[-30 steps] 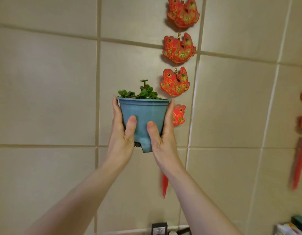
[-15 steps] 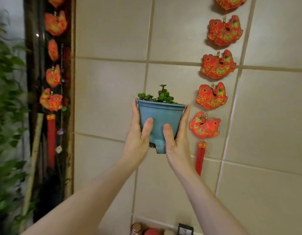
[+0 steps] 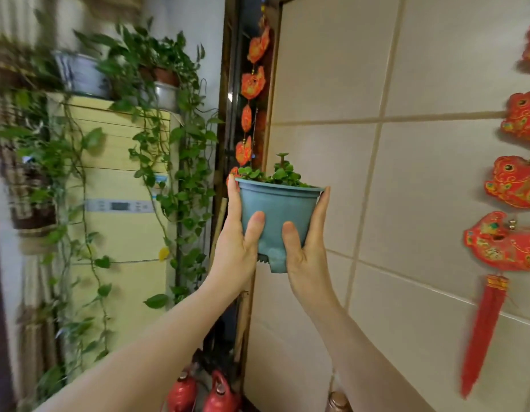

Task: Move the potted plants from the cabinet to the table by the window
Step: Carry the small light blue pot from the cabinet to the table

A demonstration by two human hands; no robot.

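**Blue pot held aloft before a tiled wall**

Beige wall tiles (image 3: 421, 179) fill the right side, hung with red fish ornaments (image 3: 509, 240). At left stands a yellow air conditioner (image 3: 124, 185) draped in trailing vines (image 3: 180, 173); its panel lettering is too blurred to read. Metal pots (image 3: 82, 74) sit on top. In mid-air, upright, is the blue pot (image 3: 277, 209), holding a small green succulent (image 3: 277, 173). The left hand (image 3: 238, 245) and right hand (image 3: 307, 248) clasp its sides, thumbs on its front.
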